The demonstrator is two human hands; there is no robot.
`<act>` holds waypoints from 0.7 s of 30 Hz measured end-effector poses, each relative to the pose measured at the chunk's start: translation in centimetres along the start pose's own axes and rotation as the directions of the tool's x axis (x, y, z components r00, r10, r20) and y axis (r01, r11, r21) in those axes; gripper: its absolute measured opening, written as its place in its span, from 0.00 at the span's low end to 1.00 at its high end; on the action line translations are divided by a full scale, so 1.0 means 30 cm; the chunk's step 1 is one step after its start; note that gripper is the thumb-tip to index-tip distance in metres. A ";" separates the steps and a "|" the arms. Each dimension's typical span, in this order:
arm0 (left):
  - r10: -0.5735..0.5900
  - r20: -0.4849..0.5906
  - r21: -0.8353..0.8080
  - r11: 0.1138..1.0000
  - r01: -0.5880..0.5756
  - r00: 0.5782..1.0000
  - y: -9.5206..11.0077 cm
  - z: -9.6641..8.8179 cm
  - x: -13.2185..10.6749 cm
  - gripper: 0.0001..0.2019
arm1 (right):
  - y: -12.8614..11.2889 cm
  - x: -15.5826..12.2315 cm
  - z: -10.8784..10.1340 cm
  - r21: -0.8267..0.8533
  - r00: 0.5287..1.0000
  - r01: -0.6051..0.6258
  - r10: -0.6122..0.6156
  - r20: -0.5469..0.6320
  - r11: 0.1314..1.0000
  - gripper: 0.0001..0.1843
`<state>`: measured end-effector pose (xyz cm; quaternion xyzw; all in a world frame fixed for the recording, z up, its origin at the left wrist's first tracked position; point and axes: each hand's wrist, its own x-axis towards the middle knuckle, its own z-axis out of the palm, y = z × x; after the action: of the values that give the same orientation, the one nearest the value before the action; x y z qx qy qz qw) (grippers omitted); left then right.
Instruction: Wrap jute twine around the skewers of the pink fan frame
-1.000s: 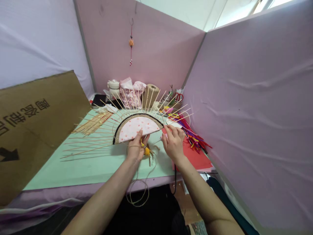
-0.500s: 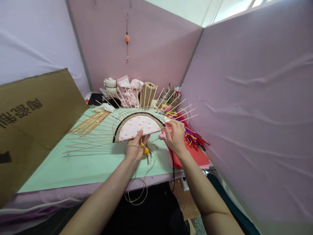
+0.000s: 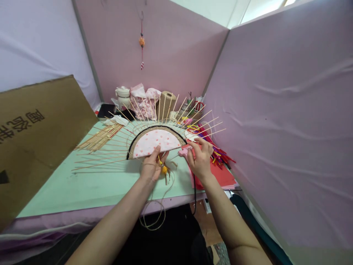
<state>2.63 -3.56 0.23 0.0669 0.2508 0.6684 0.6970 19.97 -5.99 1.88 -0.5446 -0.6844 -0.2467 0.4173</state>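
Left hand (image 3: 151, 166) clamped on lower edge of fan (image 3: 157, 141), thumb in front; fan above table (image 3: 110, 187), sticks (image 3: 99, 164) splaying outward. Tassel (image 3: 164, 170) beside left hand. Right hand (image 3: 201, 159) half-curled at fan's right corner, cannot tell if pinching; red paper (image 3: 222, 177) beneath.

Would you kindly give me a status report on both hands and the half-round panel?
Left hand gripping panel by lower edge. Right hand at panel's right corner, hold unclear. Yellow tassel and loose twine below panel, possible snag.
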 end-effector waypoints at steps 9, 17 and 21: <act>-0.003 0.023 0.029 1.000 0.002 1.000 0.000 0.005 -0.005 0.12 | 0.001 0.013 -0.020 0.007 0.999 -0.026 0.026 -0.034 1.000 0.17; -0.003 0.068 0.038 0.999 0.001 0.998 -0.005 0.002 -0.011 0.11 | -0.016 0.024 -0.010 0.056 1.000 -0.024 0.024 -0.006 0.998 0.15; -0.011 0.062 0.039 0.999 0.009 0.998 -0.002 0.006 -0.014 0.11 | -0.011 0.028 -0.023 0.113 0.995 -0.013 0.024 -0.092 0.994 0.20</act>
<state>2.77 -3.92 0.47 0.0999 0.2420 0.6576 0.7064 19.81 -6.18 2.98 -0.5147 -0.6717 -0.2293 0.4810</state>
